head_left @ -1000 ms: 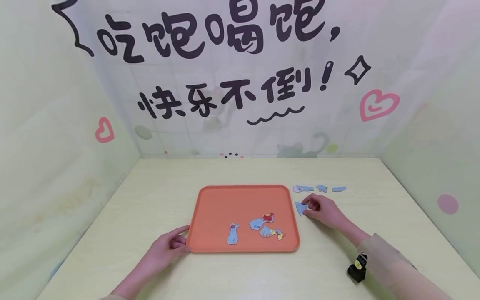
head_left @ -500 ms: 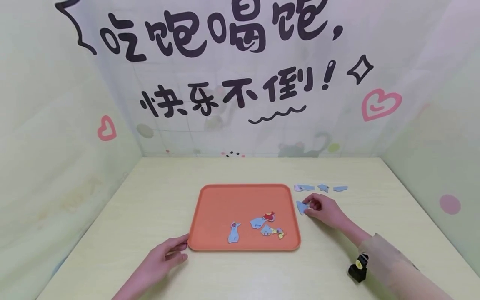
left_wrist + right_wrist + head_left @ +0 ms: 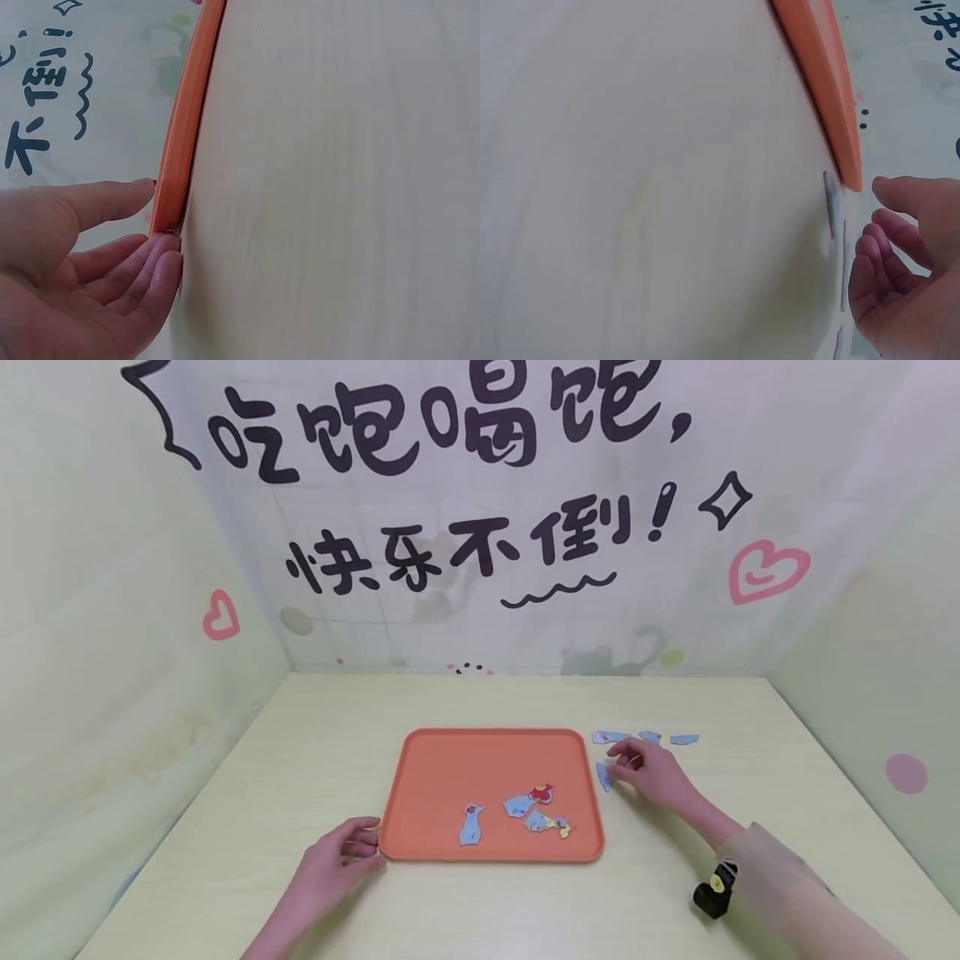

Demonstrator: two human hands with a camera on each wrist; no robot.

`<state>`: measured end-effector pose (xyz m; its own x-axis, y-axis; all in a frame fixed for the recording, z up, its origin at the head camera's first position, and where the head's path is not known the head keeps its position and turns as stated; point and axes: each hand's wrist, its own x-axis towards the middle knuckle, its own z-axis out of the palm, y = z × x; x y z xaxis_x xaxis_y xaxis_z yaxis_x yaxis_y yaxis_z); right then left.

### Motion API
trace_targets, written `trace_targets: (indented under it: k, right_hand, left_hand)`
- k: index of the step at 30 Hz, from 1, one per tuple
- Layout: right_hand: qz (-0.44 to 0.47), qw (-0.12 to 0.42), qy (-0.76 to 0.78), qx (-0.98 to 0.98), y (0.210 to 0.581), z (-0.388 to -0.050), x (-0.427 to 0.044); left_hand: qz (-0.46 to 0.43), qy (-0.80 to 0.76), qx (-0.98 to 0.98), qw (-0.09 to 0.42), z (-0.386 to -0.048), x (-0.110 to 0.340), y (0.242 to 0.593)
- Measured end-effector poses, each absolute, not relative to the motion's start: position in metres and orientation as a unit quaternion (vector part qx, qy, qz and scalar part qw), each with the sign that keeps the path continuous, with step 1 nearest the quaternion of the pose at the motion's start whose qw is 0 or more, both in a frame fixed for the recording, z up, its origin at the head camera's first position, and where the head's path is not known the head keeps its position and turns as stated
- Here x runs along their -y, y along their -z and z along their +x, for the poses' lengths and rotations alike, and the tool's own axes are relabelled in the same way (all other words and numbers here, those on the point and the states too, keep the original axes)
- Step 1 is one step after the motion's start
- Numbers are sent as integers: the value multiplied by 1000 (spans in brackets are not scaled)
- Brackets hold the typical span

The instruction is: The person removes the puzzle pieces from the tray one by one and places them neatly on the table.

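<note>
An orange tray (image 3: 442,768) lies on the table with several paper-like puzzle pieces on it. One is an upright blue piece (image 3: 470,827); a blue-and-red piece (image 3: 517,805) and a blue-and-yellow piece (image 3: 537,821) lie at its right. My left hand (image 3: 330,864) is at the tray's near left corner, fingertips against the edge and thumb apart from the fingers. My right hand (image 3: 654,772) hovers just right of the tray. A blue triangular piece (image 3: 603,776) lies flat beside its fingertips, and in the right wrist view the thumb (image 3: 904,193) and fingers pinch nothing.
Behind my right hand, a row of blue pieces holds a left one (image 3: 609,737), a partly covered middle one (image 3: 649,737) and a right one (image 3: 684,739). A black strapped device (image 3: 716,891) sits at my right sleeve. Printed fabric walls (image 3: 450,635) enclose the table.
My right hand has let go of the triangular piece and lifted slightly. My left hand loosened from the tray's corner, then its fingers came back to the edge. The view shifted a little.
</note>
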<state>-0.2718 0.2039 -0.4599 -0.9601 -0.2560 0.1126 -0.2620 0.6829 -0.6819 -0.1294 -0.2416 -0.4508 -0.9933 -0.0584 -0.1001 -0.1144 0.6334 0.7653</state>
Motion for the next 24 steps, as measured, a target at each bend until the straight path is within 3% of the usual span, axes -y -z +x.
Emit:
trace_targets:
  k: [9,24]
  right_hand:
    - [184,65,-401,895,436,-273,-160]
    - [282,-2,-408,869,417,-275,-92]
  left_hand:
    - [-67,-426,-902,28,-134,239,454]
    - [-86,-453,-887,2,-133,236,456]
